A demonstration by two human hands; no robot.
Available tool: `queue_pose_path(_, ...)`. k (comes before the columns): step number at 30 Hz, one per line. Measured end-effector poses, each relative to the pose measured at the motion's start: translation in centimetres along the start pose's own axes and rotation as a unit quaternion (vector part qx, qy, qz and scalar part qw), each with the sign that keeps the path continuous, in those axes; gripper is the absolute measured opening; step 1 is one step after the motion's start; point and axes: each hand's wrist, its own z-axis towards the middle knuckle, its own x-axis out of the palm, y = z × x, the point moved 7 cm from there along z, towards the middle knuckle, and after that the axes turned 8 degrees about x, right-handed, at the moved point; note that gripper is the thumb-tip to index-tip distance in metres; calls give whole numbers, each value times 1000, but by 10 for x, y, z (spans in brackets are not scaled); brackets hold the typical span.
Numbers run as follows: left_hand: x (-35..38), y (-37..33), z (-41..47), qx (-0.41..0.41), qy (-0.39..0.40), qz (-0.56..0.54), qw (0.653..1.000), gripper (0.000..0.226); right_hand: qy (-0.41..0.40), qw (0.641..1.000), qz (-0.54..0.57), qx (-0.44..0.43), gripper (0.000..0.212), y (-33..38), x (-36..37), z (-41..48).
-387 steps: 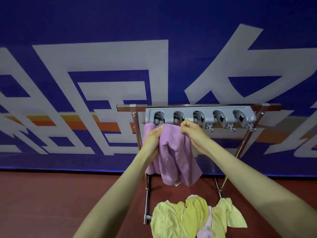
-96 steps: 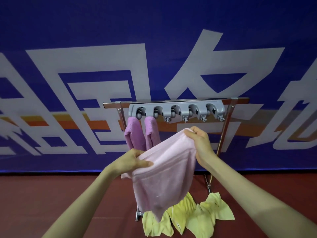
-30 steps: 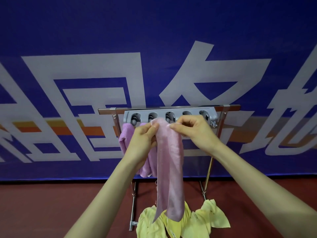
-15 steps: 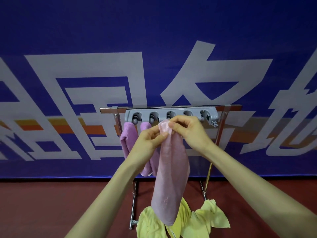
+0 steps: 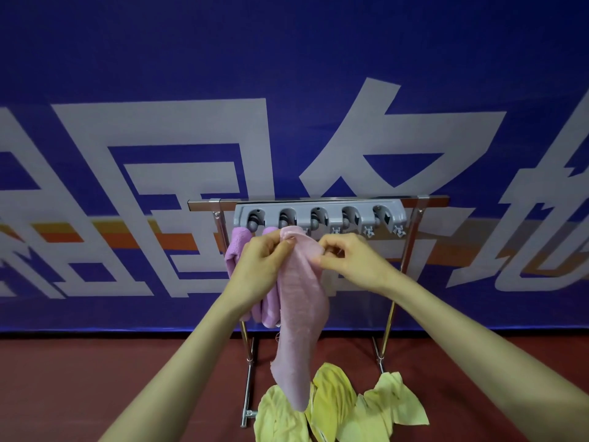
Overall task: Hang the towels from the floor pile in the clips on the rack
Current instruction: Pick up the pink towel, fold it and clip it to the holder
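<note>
Pink towel [image 5: 301,314], centre of frame: hangs long just below grey clip bar [image 5: 333,208], pinched at top edge by left hand [image 5: 264,263] and right hand [image 5: 350,260]. Yellow towels [image 5: 341,408] heaped at lower centre.

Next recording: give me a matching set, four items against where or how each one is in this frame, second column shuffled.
1. pink towel
2. purple towel
3. yellow towels
4. rightmost clip

A. lying on the floor
B. holds nothing
C. pinched by the left hand and right hand
D. hanging at the left end of the clip bar

Pairs: 1-C, 2-D, 3-A, 4-B
</note>
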Motion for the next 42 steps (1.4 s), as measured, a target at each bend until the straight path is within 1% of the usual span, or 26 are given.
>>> queue_pose_path(2,-3,0,0,9,-7,11,1000,44,14,999,-47,10,24,-6,1,-2)
queue_pose_path(4,-6,-2,0,11,-21,15,1000,36,19,993,-114,17,31,-15,3,-2)
queue_pose_path(6,-12,-2,1,5,-42,13,999,33,15,990,-137,25,33,-28,2,-2)
queue_pose_path(10,-28,7,2,-1,-64,15,998,29,-9,996,-81,41,20,-48,-11,0)
queue_pose_path(13,-35,14,2,-17,-73,23,997,31,-2,998,-42,56,21,-50,-18,0)
queue_pose_path(15,-36,19,3,-20,-77,34,996,41,1,999,-6,52,20,-47,-20,-2)
queue_pose_path(16,-37,21,3,-22,-81,41,996,43,-7,999,16,46,20,-45,-22,-2)
queue_pose_path(19,-39,27,5,-28,-87,64,994,38,-51,994,90,47,26,-45,-30,-2)
queue_pose_path(20,-40,28,5,-25,-86,74,993,38,-60,992,99,44,27,-45,-32,-1)
queue_pose_path(23,-40,26,6,-7,-83,102,991,34,-45,994,90,32,24,-39,-33,1)
queue_pose_path(25,-40,24,7,5,-76,132,988,31,-21,997,74,21,14,-35,-32,1)
queue_pose_path(28,-38,21,6,22,-63,156,985,28,7,1000,19,11,5,-33,-29,1)
queue_pose_path(30,-37,20,5,26,-64,154,986,26,11,1000,-27,10,5,-32,-29,1)
queue_pose_path(34,-42,18,5,41,-100,154,982,18,-2,997,-76,16,9,-28,-34,1)
queue_pose_path(37,-46,21,5,28,-128,129,983,11,-38,997,-71,17,8,-27,-46,6)
queue_pose_path(42,-45,23,4,32,-129,105,986,10,-59,996,-59,33,6,-29,-55,13)
